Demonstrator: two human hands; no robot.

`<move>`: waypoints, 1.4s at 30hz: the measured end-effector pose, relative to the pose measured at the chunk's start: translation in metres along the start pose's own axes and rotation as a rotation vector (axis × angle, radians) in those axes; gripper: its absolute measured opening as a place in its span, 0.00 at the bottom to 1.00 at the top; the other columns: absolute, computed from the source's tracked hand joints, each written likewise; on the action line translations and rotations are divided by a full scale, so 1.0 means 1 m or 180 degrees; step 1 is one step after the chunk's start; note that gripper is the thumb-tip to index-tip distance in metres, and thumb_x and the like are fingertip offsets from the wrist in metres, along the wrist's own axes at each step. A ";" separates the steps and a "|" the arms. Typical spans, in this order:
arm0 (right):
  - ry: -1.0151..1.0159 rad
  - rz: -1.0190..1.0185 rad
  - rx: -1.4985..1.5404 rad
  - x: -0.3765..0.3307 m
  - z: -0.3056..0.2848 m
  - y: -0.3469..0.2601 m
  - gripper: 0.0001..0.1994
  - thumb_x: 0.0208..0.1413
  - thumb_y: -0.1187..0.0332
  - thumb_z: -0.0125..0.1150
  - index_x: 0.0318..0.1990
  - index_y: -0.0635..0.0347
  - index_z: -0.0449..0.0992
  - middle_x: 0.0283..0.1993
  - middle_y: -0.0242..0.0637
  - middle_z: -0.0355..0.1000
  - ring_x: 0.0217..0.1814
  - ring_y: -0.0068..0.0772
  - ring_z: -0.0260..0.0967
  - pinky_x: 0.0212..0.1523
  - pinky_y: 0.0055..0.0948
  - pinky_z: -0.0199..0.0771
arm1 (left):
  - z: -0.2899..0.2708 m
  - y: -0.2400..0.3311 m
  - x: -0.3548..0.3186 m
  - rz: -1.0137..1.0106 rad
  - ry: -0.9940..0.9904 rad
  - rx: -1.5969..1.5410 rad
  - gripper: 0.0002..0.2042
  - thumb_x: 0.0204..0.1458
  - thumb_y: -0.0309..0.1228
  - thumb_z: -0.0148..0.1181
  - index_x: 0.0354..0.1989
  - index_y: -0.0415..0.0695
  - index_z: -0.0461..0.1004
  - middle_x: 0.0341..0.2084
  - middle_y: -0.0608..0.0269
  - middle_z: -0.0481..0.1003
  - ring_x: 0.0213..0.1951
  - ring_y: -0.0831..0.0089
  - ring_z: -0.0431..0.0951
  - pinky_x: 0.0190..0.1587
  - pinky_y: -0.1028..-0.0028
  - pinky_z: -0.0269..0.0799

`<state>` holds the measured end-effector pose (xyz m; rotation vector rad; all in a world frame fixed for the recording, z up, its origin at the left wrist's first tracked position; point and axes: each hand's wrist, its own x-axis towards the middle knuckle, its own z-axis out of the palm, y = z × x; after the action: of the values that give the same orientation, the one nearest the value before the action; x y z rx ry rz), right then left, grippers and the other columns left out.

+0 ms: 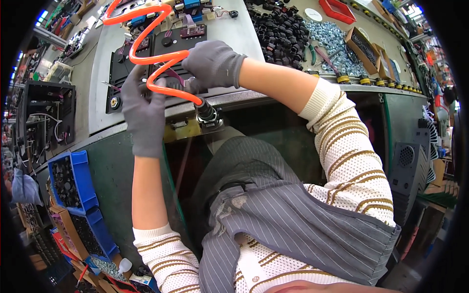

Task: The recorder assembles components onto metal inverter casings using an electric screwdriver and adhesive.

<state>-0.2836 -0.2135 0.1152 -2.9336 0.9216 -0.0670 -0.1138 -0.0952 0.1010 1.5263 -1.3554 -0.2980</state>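
Observation:
Both my hands wear grey gloves and work close together over a black panel point(115, 73) at the table's front edge. My left hand point(145, 112) bends its fingers and thumb round something dark, partly behind the orange coiled air hose point(168, 57). My right hand point(213, 64) is closed, knuckles up, just right of a hose loop. A small grey part point(194, 85) shows below its fingers; what it is I cannot make out. The hose runs down to a black fitting point(207, 113) at the table edge. A purple ribbon cable point(174, 75) passes between my hands.
A circuit board point(193, 31) lies beyond my hands. To the right are heaps of black parts point(281, 34) and shiny metal pieces point(328, 41), a red tray point(338, 10) and a cardboard box point(361, 46). Blue bins point(87, 180) stand lower left, below a black housing point(46, 115).

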 end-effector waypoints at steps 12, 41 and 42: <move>0.0696 0.1149 0.0992 -0.023 0.012 0.119 0.23 0.59 0.42 0.60 0.39 0.54 0.84 0.36 0.42 0.79 0.40 0.41 0.78 0.44 0.39 0.76 | -0.101 -0.097 -0.077 -0.0336 0.0366 0.1801 0.22 0.58 0.32 0.63 0.61 0.43 0.71 0.51 0.53 0.72 0.52 0.60 0.75 0.55 0.62 0.73; -0.0132 0.1094 0.2950 -0.038 0.086 0.180 0.19 0.69 0.60 0.53 0.61 0.58 0.75 0.48 0.27 0.77 0.35 0.12 0.64 0.37 0.16 0.65 | -0.093 -0.107 -0.077 -0.0488 0.0445 0.2773 0.15 0.55 0.45 0.57 0.48 0.56 0.80 0.48 0.60 0.76 0.53 0.54 0.72 0.56 0.53 0.67; 0.0015 0.0842 0.3090 -0.036 0.087 0.162 0.19 0.69 0.60 0.52 0.61 0.59 0.75 0.48 0.28 0.77 0.38 0.13 0.67 0.39 0.17 0.67 | -0.093 -0.108 -0.078 -0.0364 0.0534 0.2799 0.15 0.54 0.45 0.57 0.46 0.55 0.80 0.46 0.60 0.76 0.52 0.54 0.72 0.55 0.52 0.67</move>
<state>-0.4005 -0.3211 0.0154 -1.9122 0.9127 -0.3824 -0.0077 0.0006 0.0235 2.2838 -1.3286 0.4155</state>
